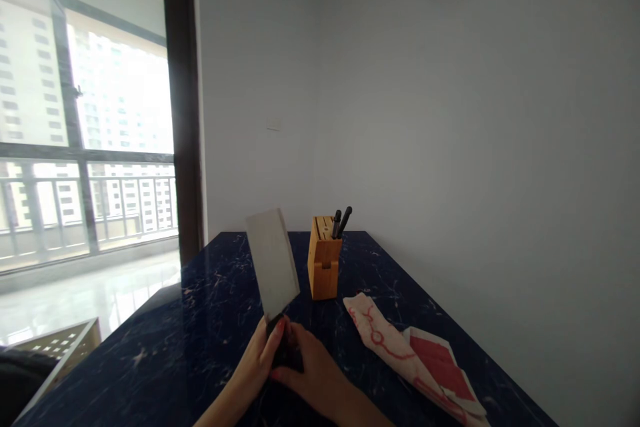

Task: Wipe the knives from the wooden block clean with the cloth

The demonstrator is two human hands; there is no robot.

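Observation:
Both of my hands hold a cleaver upright by its dark handle, low in the middle of the view. Its broad grey blade [273,261] points up and tilts slightly left. My left hand [257,360] wraps the handle from the left, thumb up against it. My right hand [313,370] grips the same handle from the right. A wooden knife block [323,259] stands just behind and to the right of the blade, with two black knife handles [341,221] sticking out of it.
The dark blue marbled table [200,320] runs back to a grey corner wall. A white and red cloth [415,355] lies crumpled at the right. A window with a dark frame [183,107] is to the left, and a light box edge [65,343] is at lower left.

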